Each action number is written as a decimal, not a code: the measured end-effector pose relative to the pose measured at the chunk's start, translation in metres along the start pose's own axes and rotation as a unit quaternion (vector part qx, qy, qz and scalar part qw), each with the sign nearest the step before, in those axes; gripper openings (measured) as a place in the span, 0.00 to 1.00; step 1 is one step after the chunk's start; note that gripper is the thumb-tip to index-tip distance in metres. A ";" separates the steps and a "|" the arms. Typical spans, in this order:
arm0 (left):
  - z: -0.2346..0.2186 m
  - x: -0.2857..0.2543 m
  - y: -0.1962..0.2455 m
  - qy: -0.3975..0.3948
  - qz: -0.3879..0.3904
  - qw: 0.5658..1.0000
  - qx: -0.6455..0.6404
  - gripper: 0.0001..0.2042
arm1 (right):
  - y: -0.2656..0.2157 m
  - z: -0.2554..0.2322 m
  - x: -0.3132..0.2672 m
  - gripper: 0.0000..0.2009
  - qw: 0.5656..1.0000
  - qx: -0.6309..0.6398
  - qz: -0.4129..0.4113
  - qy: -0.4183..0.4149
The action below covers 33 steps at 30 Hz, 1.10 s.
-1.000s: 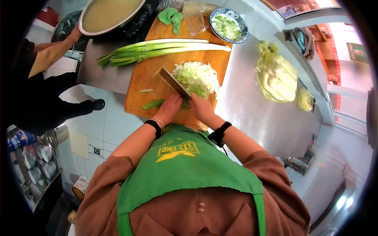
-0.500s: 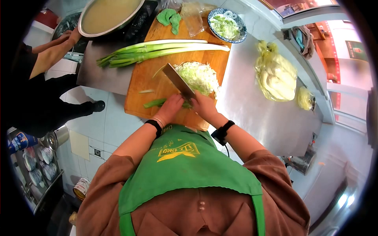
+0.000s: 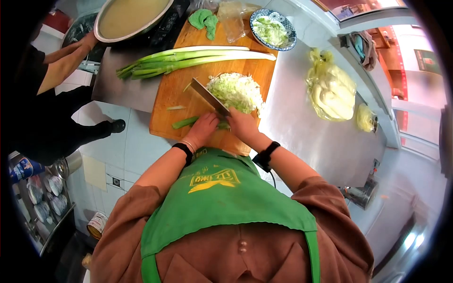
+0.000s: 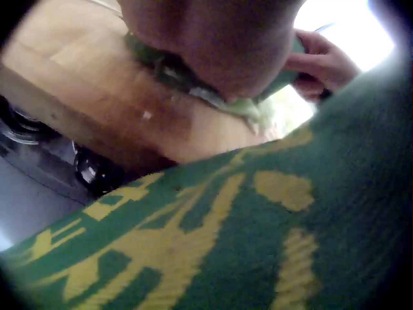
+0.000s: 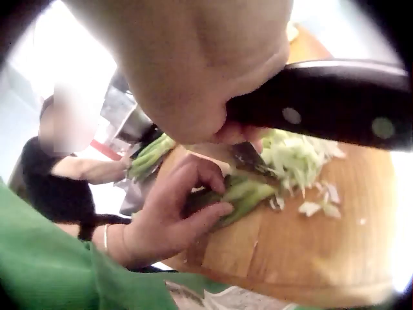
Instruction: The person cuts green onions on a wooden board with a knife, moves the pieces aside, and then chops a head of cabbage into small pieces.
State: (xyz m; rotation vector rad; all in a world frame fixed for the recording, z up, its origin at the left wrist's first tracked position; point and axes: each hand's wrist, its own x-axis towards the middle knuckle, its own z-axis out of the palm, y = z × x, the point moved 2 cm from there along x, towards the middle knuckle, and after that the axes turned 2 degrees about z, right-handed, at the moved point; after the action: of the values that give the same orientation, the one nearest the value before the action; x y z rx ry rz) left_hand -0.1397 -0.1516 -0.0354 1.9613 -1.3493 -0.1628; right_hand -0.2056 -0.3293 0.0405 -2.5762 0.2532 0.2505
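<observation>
Hands (image 3: 222, 126) hide the leek (image 3: 185, 122) end under the cleaver (image 3: 209, 96)

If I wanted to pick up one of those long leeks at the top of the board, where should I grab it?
Probably grab a whole leek around its firm white stalk, coming down from above. That end is round and solid, while the green leaves are floppy and tangled. It lies apart from the cleaver.

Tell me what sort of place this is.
Most likely a commercial or canteen kitchen. A long stainless steel counter carries a big wooden chopping board with whole leeks and a heap of shredded greens; a very large metal basin sits at the far end.
</observation>
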 end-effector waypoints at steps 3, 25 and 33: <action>0.001 0.000 -0.001 -0.003 -0.003 1.000 0.003 0.13 | -0.008 -0.029 -0.016 0.07 0.999 0.009 0.008 -0.036; -0.031 -0.001 0.011 0.018 -0.011 1.000 0.008 0.14 | -0.014 0.001 0.007 0.07 0.997 0.069 -0.020 0.014; -0.016 -0.008 -0.002 -0.010 -0.016 1.000 -0.008 0.13 | -0.005 0.002 -0.036 0.08 0.999 0.011 0.011 -0.051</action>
State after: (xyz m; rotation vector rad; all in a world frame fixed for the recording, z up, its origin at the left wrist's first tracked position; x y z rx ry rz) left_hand -0.1339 -0.1361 -0.0277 1.9738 -1.3278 -0.2082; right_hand -0.2393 -0.3193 0.0500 -2.5314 0.2457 0.3837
